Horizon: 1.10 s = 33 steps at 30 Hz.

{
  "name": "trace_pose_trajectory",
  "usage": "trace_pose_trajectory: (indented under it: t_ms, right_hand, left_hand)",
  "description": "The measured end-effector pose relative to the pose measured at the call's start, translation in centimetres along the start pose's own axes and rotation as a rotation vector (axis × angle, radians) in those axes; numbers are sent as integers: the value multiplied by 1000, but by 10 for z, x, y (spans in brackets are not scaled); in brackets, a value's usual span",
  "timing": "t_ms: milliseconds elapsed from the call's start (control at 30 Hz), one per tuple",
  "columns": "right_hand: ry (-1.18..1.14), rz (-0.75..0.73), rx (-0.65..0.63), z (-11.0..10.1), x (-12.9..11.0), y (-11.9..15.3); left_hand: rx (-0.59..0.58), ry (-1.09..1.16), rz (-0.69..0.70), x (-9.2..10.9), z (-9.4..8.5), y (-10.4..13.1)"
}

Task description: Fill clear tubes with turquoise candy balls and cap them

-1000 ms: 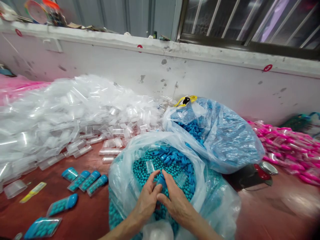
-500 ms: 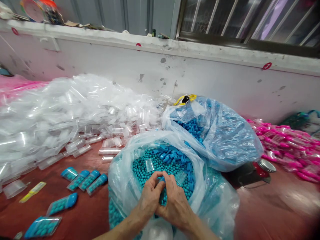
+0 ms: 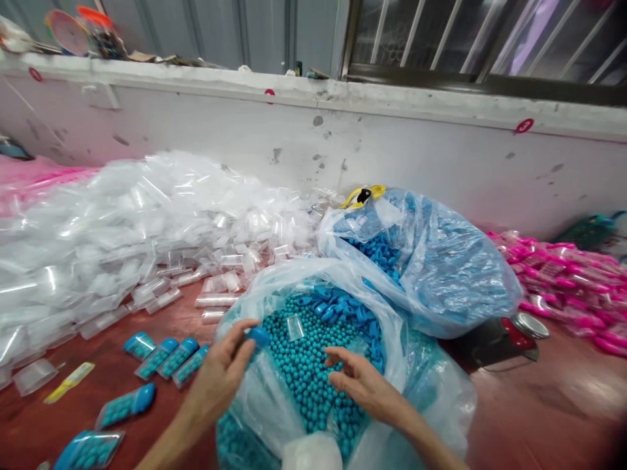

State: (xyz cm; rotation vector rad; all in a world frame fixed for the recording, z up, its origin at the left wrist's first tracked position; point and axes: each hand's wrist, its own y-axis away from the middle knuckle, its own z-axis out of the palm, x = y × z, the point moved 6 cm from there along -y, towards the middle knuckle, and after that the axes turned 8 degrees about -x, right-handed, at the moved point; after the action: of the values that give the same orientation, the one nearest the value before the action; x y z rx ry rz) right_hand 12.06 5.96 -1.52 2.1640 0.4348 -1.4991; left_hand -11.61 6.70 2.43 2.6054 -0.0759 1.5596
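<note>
Pinching a blue cap (image 3: 258,337) between thumb and index, the left hand (image 3: 220,369) is over the near left rim of the front bag (image 3: 399,346); its fingers are closed on that piece, and whether a tube is joined to it I cannot tell. The right hand (image 3: 365,385) hangs above the beads (image 3: 306,391), its fingers loosely curled and parted, with nothing visible between them. The bag's mouth is spread wide, probably so both hands can get in freely. A clear tube (image 3: 294,328) lies on the beads, with loose caps (image 3: 345,308) massed behind, likely for easy reach. Filled packs (image 3: 125,406) sit on the bench (image 3: 563,411) to the left, apart from the bag, perhaps to keep them separate. Farther back, the rear bag (image 3: 450,261) leans open towards the front one (handy for its blue pieces), beside heaped empty tubes (image 3: 161,228) near the wall (image 3: 416,156).
</note>
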Motion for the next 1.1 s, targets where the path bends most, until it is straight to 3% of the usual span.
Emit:
trace_pose_trajectory:
  t_ms: [100, 200, 300, 400, 467, 567, 633, 800, 1000, 1100]
  right_hand:
    - [28, -23, -41, 0, 0, 0]
    - [43, -17, 0, -8, 0, -1]
    - [36, 6, 58, -23, 0, 1]
    - [28, 29, 138, -45, -1, 7]
    - [22, 38, 199, -59, -3, 12]
    - [37, 44, 253, -74, -6, 21]
    - [52, 51, 256, -78, -7, 24]
    - [82, 51, 254, -78, -5, 27]
    - [190, 25, 239, -77, -1, 30]
    - [291, 33, 265, -77, 6, 29]
  left_hand:
    - [196, -494, -25, -14, -48, 5]
    - [340, -907, 24, -8, -57, 6]
    - [283, -1135, 221, 16, -24, -3]
    - [16, -1236, 525, 35, 29, -20]
    - [-143, -1234, 647, 34, 56, -34]
    - [-330, -1232, 699, 18, 81, -54]
    - [-379, -1268, 697, 9, 94, -60]
    - [-291, -1275, 589, 7, 133, -49]
    - [-390, -865, 323, 13, 193, -55]
    - [-408, -654, 221, 12, 199, -70]
